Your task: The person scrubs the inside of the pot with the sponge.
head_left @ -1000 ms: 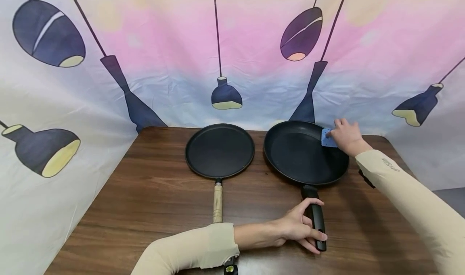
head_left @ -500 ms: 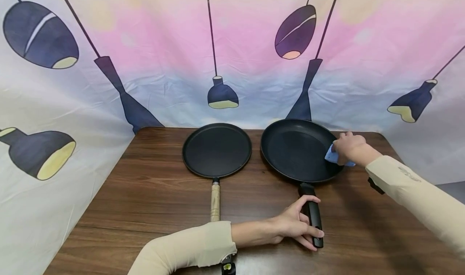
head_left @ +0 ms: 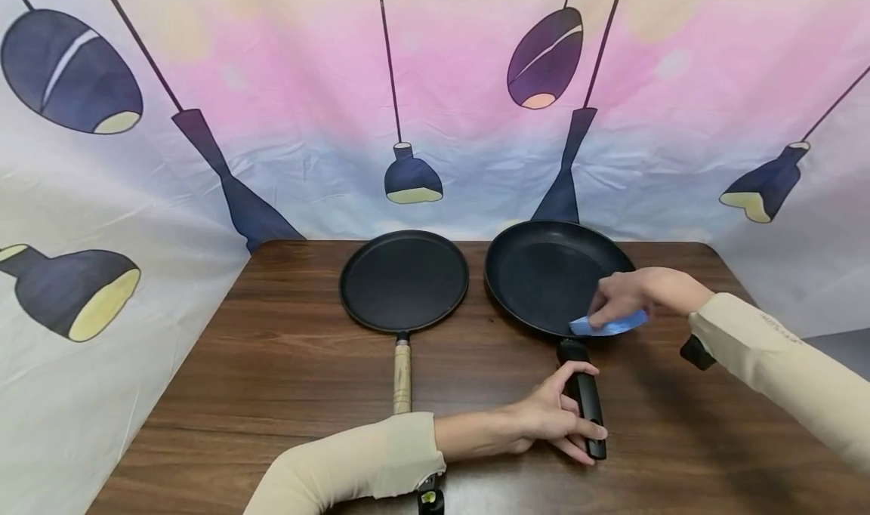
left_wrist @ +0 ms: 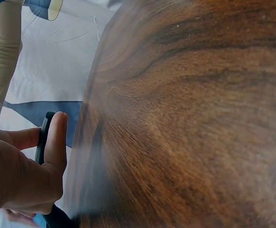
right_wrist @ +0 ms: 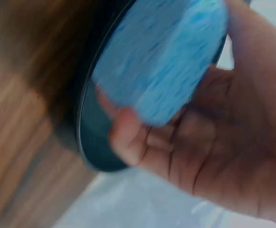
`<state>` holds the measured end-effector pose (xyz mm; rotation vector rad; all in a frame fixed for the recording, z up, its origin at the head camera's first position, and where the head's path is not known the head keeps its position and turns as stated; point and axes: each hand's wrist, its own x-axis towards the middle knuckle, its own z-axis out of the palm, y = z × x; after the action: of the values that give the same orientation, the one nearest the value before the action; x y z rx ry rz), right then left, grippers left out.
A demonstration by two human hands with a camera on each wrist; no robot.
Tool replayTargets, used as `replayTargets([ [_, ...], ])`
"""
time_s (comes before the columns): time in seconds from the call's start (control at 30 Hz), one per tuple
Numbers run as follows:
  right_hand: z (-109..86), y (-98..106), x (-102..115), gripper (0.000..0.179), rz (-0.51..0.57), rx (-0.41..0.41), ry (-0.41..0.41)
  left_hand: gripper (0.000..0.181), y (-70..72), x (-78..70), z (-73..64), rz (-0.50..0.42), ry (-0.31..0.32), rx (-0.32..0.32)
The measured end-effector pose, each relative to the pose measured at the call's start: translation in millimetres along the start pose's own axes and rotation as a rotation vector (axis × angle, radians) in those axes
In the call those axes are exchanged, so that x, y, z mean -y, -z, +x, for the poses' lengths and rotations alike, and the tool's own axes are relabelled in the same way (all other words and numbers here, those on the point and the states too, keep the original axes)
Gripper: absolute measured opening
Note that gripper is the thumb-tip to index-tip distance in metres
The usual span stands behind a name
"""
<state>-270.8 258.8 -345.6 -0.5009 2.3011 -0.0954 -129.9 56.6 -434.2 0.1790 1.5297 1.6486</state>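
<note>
A deep black frying pan [head_left: 533, 273] stands at the right of the wooden table, its black handle [head_left: 590, 398] toward me. My left hand [head_left: 552, 418] grips that handle, thumb and fingers on opposite sides; in the left wrist view the handle's end [left_wrist: 43, 142] shows between them. My right hand [head_left: 625, 294] pinches a blue sponge [head_left: 617, 325], which lies along the pan's near right rim, close to the handle. The right wrist view shows the sponge's broad speckled face [right_wrist: 147, 57] bent in the fingers, blurred, with the pan's rim behind it.
Left of the frying pan lies a flat black crepe pan [head_left: 404, 279] with a wooden handle [head_left: 402, 375], partly hidden by my left sleeve [head_left: 367, 454]. A printed cloth [head_left: 326, 122] with lamp drawings hangs behind the table [head_left: 292, 349].
My right hand has drawn the sponge along the pan's right side, from the far right rim toward the near rim by the handle. The left hand keeps its grip; the view has shifted slightly.
</note>
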Motion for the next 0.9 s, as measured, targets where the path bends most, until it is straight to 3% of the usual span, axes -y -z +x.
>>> replayTargets([
  [0.2, 38.3, 3.3, 21.2, 0.05, 0.119, -0.026, 0.249, 0.072, 5.1, -0.3, -0.7, -0.009, 0.01, 0.002],
  [0.33, 63.4, 3.7, 29.9, 0.043, 0.074, -0.21, 0.36, 0.07, 5.5, -1.6, 0.1, -0.021, 0.023, 0.005],
  [0.47, 83.8, 6.6, 28.8, 0.041, -0.045, -0.465, 0.37, 0.069, 2.3, -4.4, 3.3, -0.022, 0.028, 0.017],
  [0.6, 101.1, 16.4, 23.2, 0.045, -0.178, -0.627, 0.345, 0.068, -0.1, -6.3, 5.1, -0.014, 0.048, 0.029],
  [0.73, 117.8, 28.8, 15.9, 0.046, -0.329, -0.73, 0.32, 0.068, -0.2, -5.6, 4.4, -0.013, 0.061, 0.02],
  [0.9, 131.4, 37.6, 4.7, 0.045, -0.415, -0.78, 0.238, 0.07, -2.8, 0.7, 2.7, -0.041, 0.038, -0.004],
])
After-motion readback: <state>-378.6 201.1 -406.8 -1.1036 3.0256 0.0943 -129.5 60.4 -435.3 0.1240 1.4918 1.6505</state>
